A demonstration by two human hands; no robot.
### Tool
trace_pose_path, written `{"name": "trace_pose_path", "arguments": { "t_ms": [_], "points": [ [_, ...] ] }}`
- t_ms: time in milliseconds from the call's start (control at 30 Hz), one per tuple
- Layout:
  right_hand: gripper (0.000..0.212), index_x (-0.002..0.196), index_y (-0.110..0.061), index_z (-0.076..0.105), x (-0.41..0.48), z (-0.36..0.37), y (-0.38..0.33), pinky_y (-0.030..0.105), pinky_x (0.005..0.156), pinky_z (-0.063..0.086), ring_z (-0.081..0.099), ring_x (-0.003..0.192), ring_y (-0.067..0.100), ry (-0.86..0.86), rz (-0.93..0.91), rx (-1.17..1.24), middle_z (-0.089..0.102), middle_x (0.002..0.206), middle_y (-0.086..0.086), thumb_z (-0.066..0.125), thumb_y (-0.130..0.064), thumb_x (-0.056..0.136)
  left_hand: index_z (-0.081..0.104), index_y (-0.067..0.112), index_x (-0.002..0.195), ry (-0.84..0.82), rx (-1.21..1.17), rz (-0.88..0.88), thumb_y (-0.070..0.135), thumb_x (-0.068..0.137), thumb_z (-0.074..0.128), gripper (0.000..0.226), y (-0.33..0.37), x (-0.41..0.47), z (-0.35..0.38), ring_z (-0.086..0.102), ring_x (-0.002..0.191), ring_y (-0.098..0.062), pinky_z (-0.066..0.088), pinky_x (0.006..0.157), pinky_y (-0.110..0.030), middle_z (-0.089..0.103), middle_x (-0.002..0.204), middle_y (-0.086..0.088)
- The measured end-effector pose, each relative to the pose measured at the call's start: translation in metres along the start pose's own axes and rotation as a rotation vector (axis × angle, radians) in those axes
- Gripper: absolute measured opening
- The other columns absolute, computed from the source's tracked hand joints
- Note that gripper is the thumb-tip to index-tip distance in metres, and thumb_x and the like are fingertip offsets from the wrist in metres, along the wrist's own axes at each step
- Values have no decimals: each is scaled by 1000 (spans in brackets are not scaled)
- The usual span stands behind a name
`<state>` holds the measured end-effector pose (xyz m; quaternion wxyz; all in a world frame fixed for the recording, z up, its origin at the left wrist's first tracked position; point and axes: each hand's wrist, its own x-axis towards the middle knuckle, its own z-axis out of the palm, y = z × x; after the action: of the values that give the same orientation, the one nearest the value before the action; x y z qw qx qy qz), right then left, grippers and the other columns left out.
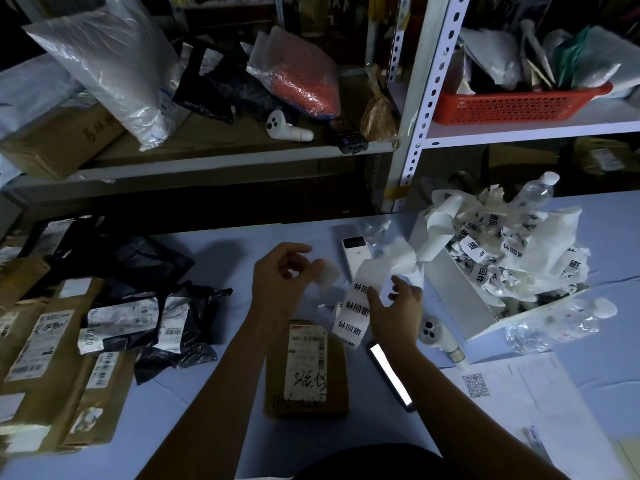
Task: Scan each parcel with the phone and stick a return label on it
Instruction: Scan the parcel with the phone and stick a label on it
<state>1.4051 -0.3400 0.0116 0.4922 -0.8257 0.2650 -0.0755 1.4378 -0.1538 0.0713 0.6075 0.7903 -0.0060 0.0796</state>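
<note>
A small brown parcel (pixel 306 370) with a white shipping label lies on the table in front of me. Above it, my left hand (pixel 282 282) pinches a blurred white label (pixel 327 277) between thumb and fingers. My right hand (pixel 394 306) grips a strip of printed return labels (pixel 349 315) that trails up toward a white box. A phone (pixel 391 375) with its screen lit lies on the table just right of the parcel, under my right forearm.
Brown and black parcels (pixel 104 323) are piled at the left. A white box (pixel 460 299) stuffed with label backing stands at the right, with plastic bottles (pixel 554 323), a white handheld device (pixel 440 336), a white remote-like device (pixel 356 258) and a QR-code sheet (pixel 512 393) nearby. Shelves stand behind.
</note>
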Motion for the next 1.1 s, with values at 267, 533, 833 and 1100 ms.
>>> {"name": "trace_pose_path", "arguments": {
  "t_ms": [267,533,833,1100],
  "points": [
    [34,122,-16,68,-12,9,-34,29,85,56,71,103,28,-612,108,787,74,110,13,74,-27,90,70,22,110,-190,-172,-81,1,91,68,28,4,-9,-21,67,73,-4,52,67,-20,75,87,1],
    [33,112,-18,72,-30,13,-33,24,75,56,73,98,27,-522,46,835,74,104,14,81,-10,82,70,18,106,-162,-202,-168,9,95,64,16,1,-23,-45,71,83,-12,52,63,-24,76,90,3],
    [29,110,-12,67,-71,20,-26,31,80,61,74,100,25,-462,-11,675,77,104,8,76,0,85,72,15,98,-57,101,-55,2,82,79,22,-28,-50,-61,71,79,-8,59,71,-32,73,85,5],
    [21,96,-18,70,-104,49,1,20,67,57,72,78,3,-278,-47,182,75,87,-6,82,-10,82,77,4,92,-75,262,-44,1,85,75,9,-74,-93,-62,65,78,-3,44,68,-5,74,90,-3]
  ]
}}
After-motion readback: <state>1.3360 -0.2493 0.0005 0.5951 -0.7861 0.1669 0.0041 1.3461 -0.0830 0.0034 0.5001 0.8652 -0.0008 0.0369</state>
